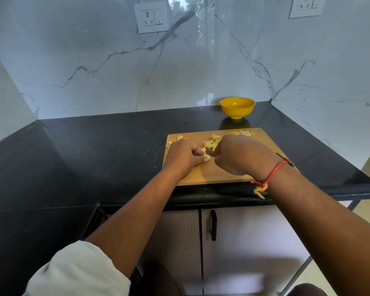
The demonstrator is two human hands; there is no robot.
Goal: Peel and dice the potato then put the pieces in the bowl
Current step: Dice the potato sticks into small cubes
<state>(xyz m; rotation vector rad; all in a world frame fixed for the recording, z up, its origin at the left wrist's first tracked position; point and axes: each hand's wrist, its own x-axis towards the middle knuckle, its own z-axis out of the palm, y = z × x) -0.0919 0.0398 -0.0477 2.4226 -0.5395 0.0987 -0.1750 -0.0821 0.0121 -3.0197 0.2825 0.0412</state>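
Black stone desk (94, 146) carries a wooden cutting board (212, 174), and I see both hands low over it. The left hand (184, 154) pinches a pale potato piece (206, 154) down on the board, and the right hand (241, 154) is clenched just beside it, around what I cannot tell. Beyond the board's far edge stands a yellow bowl (237, 107), apart from it, and diced potato (210, 143) lies in small heaps on the board's far half.

Rolled pale sleeve (77, 272) on the left arm — red-and-yellow thread (267, 177) round the right wrist.
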